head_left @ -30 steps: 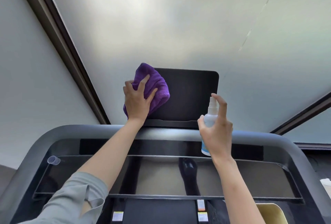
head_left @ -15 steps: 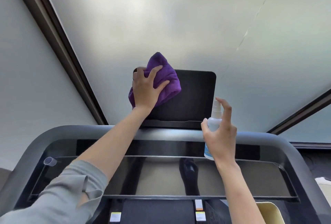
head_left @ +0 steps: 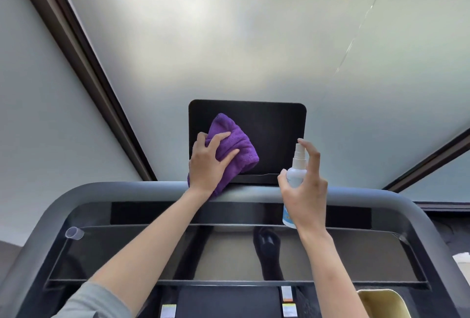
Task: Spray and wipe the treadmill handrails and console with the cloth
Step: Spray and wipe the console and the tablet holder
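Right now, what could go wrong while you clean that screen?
1. The right hand holds the bottle with a finger on its nozzle, near the screen. A squirt might wet the dark panel too much.
2. The left hand presses the cloth on the screen's lower left only, so the right side may get missed.

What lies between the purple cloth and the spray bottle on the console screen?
Only bare black screen. In the head view, the purple cloth under the left hand and the spray bottle in the right hand stand apart.
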Motion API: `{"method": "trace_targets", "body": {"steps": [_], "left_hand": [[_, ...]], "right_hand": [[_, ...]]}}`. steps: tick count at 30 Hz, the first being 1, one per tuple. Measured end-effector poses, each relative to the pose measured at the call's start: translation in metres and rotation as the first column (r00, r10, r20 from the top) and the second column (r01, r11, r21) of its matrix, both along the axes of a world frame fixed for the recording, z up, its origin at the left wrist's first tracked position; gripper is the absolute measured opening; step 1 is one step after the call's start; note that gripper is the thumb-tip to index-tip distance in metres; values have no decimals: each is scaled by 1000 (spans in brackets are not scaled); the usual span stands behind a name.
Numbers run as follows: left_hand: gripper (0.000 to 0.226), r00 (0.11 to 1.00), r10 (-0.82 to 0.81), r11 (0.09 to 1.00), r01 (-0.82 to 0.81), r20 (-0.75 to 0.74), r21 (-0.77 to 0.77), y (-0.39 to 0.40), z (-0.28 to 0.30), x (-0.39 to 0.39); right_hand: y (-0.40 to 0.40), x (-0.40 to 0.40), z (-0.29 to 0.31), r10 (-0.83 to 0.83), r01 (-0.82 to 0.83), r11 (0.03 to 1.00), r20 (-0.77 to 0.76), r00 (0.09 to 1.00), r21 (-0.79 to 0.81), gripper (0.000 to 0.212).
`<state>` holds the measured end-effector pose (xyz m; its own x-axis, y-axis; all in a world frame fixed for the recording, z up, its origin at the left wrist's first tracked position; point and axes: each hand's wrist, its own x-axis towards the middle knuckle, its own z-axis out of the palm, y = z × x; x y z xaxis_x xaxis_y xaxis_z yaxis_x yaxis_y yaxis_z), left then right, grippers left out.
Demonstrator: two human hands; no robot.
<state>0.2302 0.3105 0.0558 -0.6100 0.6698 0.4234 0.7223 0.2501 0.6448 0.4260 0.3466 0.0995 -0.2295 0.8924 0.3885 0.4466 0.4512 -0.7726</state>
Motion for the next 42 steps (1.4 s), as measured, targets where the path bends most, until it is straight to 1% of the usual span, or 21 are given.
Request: {"method": "trace_targets", "body": {"steps": [2,3,5,7,8,11,13,16,19,21,22,23,25,27,29,33,34,37,40,42], "left_hand": [[43,997,3,994,5,-82,107,14,18,-3],[44,993,24,991,-9,-115,135,25,28,-4],[46,986,41,994,-23,-163,111,48,37,-2],[51,983,40,999,-35,-181,32,63,29,4],[51,982,50,999,-46,-182,26,66,21,7],[45,979,82,995,-69,-187,77,64,2,10],[43,977,79,995,-65,-199,75,58,-7,13],[42,984,78,996,-72,-159,44,41,-21,28],[41,997,61,998,-63,-49,-28,25,-22,47],[37,998,48,999,-48,34,-3,23,-12,50],[36,998,43,998,-45,42,40,26,-3,49],[35,999,41,995,-42,16,88,33,6,48],[37,995,37,990,-24,-88,142,57,25,46],[41,985,26,996,-11,-173,85,86,36,45],[45,976,37,999,-35,-215,13,101,30,48],[36,965,49,993,-20,-258,116,95,2,50],[34,963,40,993,-8,-265,119,90,-5,50],[31,974,14,997,5,-228,82,72,-20,66],[31,993,35,999,-34,-109,11,54,-24,90],[29,998,28,1000,-27,-53,15,52,-13,99]], "right_hand": [[3,2,3,2,-2,1000,-8,1000,2,63],[5,3,4,1,-1,1000,-13,1000,5,63],[9,5,5,-3,3,1000,-23,1000,17,64],[11,8,3,-3,4,1000,-24,1000,31,64],[11,10,2,-3,4,999,-23,1000,36,64],[12,16,0,-16,16,999,-19,1000,36,63],[13,20,-1,-32,32,999,-20,999,27,63],[14,22,0,-43,44,999,-30,999,18,62],[13,26,3,-50,52,998,-62,997,23,62],[13,30,5,-49,52,998,-68,996,33,63],[14,31,5,-54,56,998,-68,996,35,64],[14,33,5,-60,63,997,-68,996,37,64],[16,38,5,-79,81,996,-58,995,35,64],[20,43,3,-91,93,995,-46,995,31,64],[22,48,0,-98,99,995,-32,995,25,65],[26,54,-2,-107,108,994,-27,994,16,64],[25,55,-1,-110,110,994,-21,994,18,64],[24,55,1,-113,113,993,-10,994,23,64],[24,58,2,-118,118,993,-21,993,12,63],[24,62,4,-112,112,994,-30,993,10,63]]}}
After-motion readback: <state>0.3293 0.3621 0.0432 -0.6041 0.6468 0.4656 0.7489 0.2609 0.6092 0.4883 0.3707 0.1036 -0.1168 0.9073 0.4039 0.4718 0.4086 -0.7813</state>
